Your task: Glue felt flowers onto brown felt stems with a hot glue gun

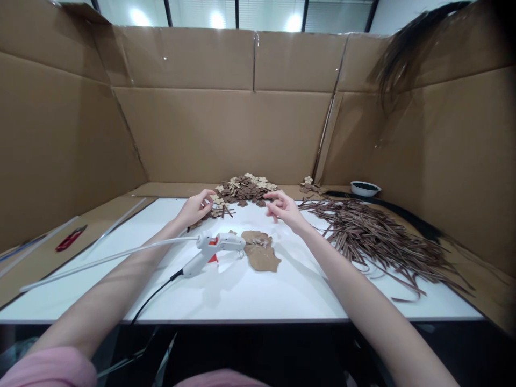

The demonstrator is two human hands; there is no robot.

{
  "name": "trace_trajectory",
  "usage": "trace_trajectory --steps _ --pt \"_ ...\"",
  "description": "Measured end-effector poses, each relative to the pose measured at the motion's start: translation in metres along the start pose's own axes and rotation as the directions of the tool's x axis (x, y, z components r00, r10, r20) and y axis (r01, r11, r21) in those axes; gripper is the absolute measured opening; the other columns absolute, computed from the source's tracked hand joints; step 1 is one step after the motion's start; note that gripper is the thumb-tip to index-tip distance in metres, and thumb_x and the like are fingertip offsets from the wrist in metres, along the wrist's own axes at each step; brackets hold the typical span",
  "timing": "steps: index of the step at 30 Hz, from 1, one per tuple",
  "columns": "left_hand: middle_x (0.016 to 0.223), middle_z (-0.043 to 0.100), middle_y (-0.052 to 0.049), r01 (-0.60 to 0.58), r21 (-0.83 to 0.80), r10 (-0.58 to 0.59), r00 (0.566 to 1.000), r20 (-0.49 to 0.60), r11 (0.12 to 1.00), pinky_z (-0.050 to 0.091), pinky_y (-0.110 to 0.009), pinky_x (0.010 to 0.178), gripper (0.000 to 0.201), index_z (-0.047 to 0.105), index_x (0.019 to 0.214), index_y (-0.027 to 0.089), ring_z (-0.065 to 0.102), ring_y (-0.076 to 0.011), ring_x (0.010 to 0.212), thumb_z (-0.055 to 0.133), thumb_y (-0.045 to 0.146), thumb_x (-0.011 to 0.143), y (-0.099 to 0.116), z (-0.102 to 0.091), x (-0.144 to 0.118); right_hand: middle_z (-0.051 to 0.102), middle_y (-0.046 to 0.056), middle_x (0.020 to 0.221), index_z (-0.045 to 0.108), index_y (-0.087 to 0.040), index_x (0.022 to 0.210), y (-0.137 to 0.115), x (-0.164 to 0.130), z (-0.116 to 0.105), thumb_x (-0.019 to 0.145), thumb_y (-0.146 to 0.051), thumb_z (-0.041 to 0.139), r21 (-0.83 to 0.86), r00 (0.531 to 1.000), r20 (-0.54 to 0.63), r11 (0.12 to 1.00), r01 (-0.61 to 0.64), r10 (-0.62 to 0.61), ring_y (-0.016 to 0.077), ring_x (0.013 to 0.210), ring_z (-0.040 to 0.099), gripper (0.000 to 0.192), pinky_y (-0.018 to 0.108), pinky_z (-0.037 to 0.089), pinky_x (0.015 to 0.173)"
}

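Looks like picking: left hand (196,208) by the flower pile (246,189) at the white board's far edge (173,202), can't tell its grip; right hand (284,208) near it, fingers apart; next move probably calls for a single-flower pinch.

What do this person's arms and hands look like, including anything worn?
The left hand and right hand have slim fingers and no visible gloves or watch. A plain pink fabric sleeve shows on the left arm; the right arm shows none.

Three lights (217,20) glare above a bright scene
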State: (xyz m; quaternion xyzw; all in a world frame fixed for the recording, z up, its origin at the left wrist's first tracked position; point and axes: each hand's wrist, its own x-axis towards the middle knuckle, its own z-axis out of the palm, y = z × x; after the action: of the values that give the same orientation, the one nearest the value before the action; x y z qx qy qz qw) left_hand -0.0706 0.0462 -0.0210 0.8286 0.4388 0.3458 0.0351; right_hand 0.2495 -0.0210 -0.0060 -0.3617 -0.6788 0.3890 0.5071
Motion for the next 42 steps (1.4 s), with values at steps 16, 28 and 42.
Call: trace_trajectory --steps 16,28,42 --pt "0.093 0.068 -0.003 0.013 -0.003 -0.013 1.000 0.013 1.000 0.047 -0.026 0.067 0.034 0.048 0.118 0.020 0.062 -0.0146 0.066 0.047 0.030 0.085 0.004 0.000 -0.001 0.072 0.007 0.082 0.073 -0.019 0.075 0.034 0.001 -0.080 0.063 -0.023 0.071 -0.840 0.910 -0.272 0.384 -0.384 0.315 0.0214 0.080 0.066 0.013 0.025 0.046 0.070" --pt "0.094 0.066 -0.003 -0.064 -0.080 0.068 0.996 0.056 0.995 0.046 -0.025 0.064 0.032 0.051 0.115 0.020 0.057 -0.0125 0.063 0.048 0.029 0.085 0.022 0.009 0.002 0.073 0.008 0.078 0.071 -0.017 0.065 0.039 0.002 -0.075 0.059 -0.006 0.060 -0.851 0.892 -0.210 0.374 -0.369 0.401 0.0212 0.077 0.066 0.017 0.024 0.044 0.066" --pt "0.100 0.066 -0.008 -0.112 -0.190 0.149 0.970 0.192 0.975 0.047 -0.028 0.068 0.033 0.059 0.112 0.016 0.060 -0.0165 0.077 0.051 0.025 0.082 0.050 0.018 0.002 0.067 0.005 0.075 0.055 -0.017 0.082 0.016 0.003 -0.019 0.078 -0.034 0.063 -0.284 0.993 0.100 0.958 -0.034 0.064 0.0159 0.069 0.064 0.019 0.025 0.047 0.060"
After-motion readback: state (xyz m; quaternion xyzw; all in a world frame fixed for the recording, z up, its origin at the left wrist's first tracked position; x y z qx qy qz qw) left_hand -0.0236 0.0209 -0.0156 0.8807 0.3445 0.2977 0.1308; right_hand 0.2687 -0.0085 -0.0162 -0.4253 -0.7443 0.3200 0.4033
